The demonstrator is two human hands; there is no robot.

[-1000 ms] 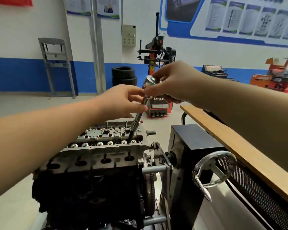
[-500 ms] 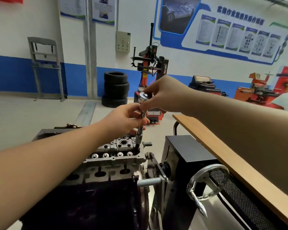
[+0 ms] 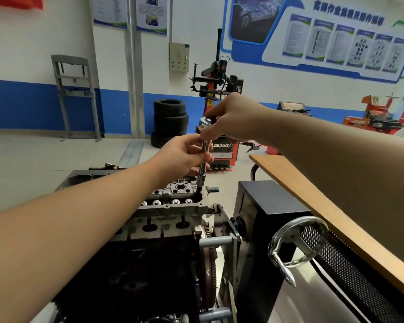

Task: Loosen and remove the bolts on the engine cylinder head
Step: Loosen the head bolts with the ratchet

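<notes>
Directly below both hands, the socket extension [image 3: 202, 167] stood nearly upright in the cylinder head [image 3: 173, 197] corner bolt hole. Left hand [image 3: 184, 155] pinched its shaft; right hand [image 3: 231, 120] gripped the ratchet head [image 3: 206, 124] above.

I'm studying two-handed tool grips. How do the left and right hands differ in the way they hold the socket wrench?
The left hand grips the wrench's extension shaft partway down; the right hand holds the ratchet head on top. The left hand sits lower, nearer the cylinder head; the right hand sits higher. Both curl fingers round the same upright tool.
</notes>
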